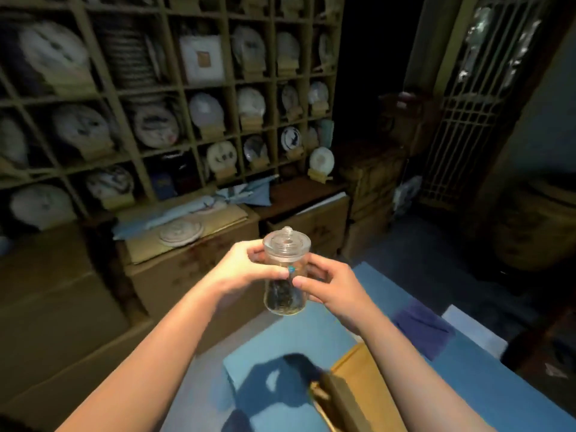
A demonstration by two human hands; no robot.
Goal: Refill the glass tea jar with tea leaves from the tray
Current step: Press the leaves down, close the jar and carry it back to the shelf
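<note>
Wood shows first, at the bottom edge right of centre: the corner of a tan wooden tray [349, 397], blurred, its contents not readable, resting on a table [467, 385] covered in smooth blue cloth with a darker blue patch toward the right. Above it, in the middle of the frame, two bare forearms rise from the lower corners and meet around the glass tea jar [285, 271], held upright in the air over the table's far edge. The left hand [249, 269] wraps the jar's left side, fingers curled behind the glass and thumb across the front; the right hand [324, 285] grips the right side, thumb and fingertips pressed to the wall. The jar is clear, cylindrical and slightly waisted, closed by a round glass lid [286, 241] with a small knob. A shallow layer of dark tea leaves [282, 296] fills only its lower part. Farther back, centre left, brown cardboard boxes [187, 269] carry a flat round disc and crumpled pale blue wrapping. Beyond, across the upper left, a wooden grid shelf [174, 88] holds round paper-wrapped cakes on small stands, one to a compartment. At upper right stands a dark lattice screen [461, 120].
</note>
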